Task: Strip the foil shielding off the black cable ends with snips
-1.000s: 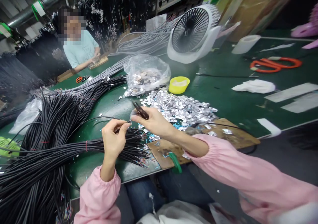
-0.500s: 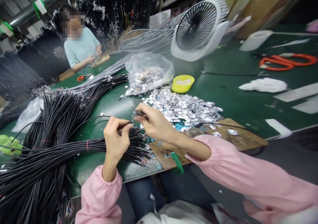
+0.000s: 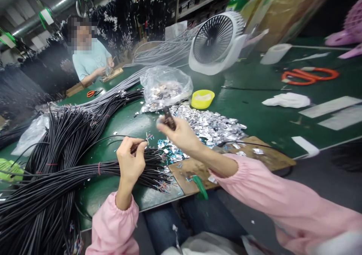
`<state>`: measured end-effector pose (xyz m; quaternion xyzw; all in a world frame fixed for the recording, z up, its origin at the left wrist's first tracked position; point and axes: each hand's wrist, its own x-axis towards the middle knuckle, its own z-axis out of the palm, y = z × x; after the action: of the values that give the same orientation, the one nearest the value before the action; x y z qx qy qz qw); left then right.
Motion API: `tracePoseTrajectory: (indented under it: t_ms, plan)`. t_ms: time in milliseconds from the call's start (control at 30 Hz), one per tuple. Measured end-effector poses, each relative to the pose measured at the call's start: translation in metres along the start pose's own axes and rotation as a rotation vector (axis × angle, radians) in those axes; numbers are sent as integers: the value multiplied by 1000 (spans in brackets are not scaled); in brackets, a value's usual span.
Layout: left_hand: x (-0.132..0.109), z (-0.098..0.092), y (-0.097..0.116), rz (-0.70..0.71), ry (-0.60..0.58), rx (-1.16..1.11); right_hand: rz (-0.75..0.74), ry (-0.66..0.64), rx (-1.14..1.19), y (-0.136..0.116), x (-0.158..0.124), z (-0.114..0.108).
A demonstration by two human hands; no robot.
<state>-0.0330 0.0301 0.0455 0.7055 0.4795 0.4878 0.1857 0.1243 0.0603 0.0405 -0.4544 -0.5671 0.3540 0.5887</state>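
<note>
Between the thumb and fingers of my left hand point(image 3: 131, 158) is the end of a thin black cable point(image 3: 111, 136). Coloured wires point(image 3: 149, 136) fan out past the fingertips. My right hand point(image 3: 182, 136) is closed around a small dark brown tool point(image 3: 169, 118), its kind blurred, and is raised to the right of the wire ends, apart from them. Beneath the hands lies a tied bundle of black cables point(image 3: 113, 167) with bare coloured ends. A heap of silvery foil pieces point(image 3: 217, 127) spreads behind my right hand.
A wooden board point(image 3: 181, 176) lies at the table's front edge. Beyond the foil are a clear plastic bag point(image 3: 169, 83), a yellow cup point(image 3: 203, 99) and a white fan point(image 3: 216, 44). Orange-handled scissors point(image 3: 309, 75) lie right. A co-worker point(image 3: 90, 61) sits across the table.
My right hand has moved up and away from the cable end. The coloured wires now show spread out. My left hand stays nearly in place, and the view has shifted slightly right.
</note>
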Motion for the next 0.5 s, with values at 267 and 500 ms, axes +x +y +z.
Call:
tracePoseTrajectory:
  t_ms: [267, 500]
  plan:
    - [1, -1, -4, 33, 5, 1, -36, -117, 217, -2, -10, 4]
    - [0, 0, -1, 16, 1, 25, -139, -79, 132, -4, -17, 6]
